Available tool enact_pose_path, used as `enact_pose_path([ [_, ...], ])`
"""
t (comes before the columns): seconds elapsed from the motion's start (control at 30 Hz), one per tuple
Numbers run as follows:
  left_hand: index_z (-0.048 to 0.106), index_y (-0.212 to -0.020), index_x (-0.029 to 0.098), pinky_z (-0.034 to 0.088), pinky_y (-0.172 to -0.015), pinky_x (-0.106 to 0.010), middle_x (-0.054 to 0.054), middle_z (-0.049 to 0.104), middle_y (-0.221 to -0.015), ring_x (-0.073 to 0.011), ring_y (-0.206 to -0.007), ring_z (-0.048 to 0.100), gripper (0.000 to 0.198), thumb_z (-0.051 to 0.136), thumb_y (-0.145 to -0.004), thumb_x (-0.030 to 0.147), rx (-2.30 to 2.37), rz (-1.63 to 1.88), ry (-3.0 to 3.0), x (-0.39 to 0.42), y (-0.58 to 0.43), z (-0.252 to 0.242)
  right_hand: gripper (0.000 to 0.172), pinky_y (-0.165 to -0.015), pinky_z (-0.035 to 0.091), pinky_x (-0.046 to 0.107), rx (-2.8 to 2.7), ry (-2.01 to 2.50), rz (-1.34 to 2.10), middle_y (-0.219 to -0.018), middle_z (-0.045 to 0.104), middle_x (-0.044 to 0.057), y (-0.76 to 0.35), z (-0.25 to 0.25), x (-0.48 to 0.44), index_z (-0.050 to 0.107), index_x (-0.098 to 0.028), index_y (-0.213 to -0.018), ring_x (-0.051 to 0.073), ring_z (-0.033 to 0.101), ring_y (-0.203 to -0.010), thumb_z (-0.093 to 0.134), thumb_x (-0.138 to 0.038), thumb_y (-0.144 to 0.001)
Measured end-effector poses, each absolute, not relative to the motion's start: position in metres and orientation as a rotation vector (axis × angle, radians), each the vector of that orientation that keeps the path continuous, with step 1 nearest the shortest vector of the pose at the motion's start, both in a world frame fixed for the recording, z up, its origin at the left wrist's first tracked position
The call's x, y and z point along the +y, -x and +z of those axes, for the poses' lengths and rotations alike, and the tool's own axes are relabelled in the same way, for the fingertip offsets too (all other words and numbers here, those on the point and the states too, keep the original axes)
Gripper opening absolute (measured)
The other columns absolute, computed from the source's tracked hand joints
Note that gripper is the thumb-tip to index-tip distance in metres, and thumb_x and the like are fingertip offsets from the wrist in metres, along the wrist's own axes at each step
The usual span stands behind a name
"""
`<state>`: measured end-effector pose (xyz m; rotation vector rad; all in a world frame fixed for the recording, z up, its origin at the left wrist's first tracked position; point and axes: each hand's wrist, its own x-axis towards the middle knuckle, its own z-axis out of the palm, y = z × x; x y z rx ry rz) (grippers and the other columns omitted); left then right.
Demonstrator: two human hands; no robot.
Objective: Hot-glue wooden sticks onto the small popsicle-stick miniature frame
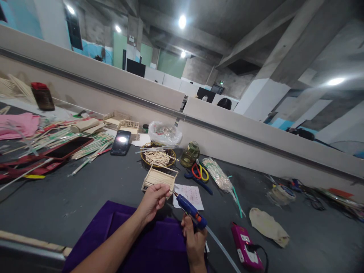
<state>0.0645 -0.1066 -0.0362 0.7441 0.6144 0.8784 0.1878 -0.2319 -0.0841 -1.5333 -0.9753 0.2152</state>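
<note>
My right hand point(195, 240) is wrapped round a blue hot glue gun point(187, 207), from whose back a long clear glue stick point(220, 246) sticks out. The gun's nozzle points up and left, close to the fingertips of my left hand point(155, 201). Those fingers are pinched together; whatever small piece they may hold is too tiny to make out. Just beyond them stands a small model point(160, 177) of pale wooden sticks, shaped like a little bed or bench, partly hidden by my left hand. A printed paper sheet point(190, 195) lies beneath the nozzle.
Behind the model sits a basket point(143, 161) of short wooden sticks. Scissors point(200, 171), a green glass jar point(190, 154) and a bagged stick bundle point(217, 174) lie right of it. Phones, wrapped chopsticks point(93, 146) and finished stick models fill the left; a pink power strip point(246, 246) lies right.
</note>
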Motion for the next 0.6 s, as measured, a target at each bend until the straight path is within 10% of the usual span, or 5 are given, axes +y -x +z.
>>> enact_pose_path([
  [0.6, 0.056, -0.064, 0.012, 0.018, -0.030, -0.012, 0.002, 0.059, -0.055, 0.0014, -0.032, 0.031, 0.036, 0.080, -0.066, 0.039, 0.613, 0.915, -0.716, -0.1055, -0.0645, -0.0394, 0.054, -0.045, 0.043, 0.026, -0.929, 1.625, 0.277, -0.055, 0.062, 0.004, -0.1873, -0.0902, -0.2344, 0.070, -0.017, -0.072, 0.018, 0.057, -0.050, 0.051, -0.067, -0.082],
])
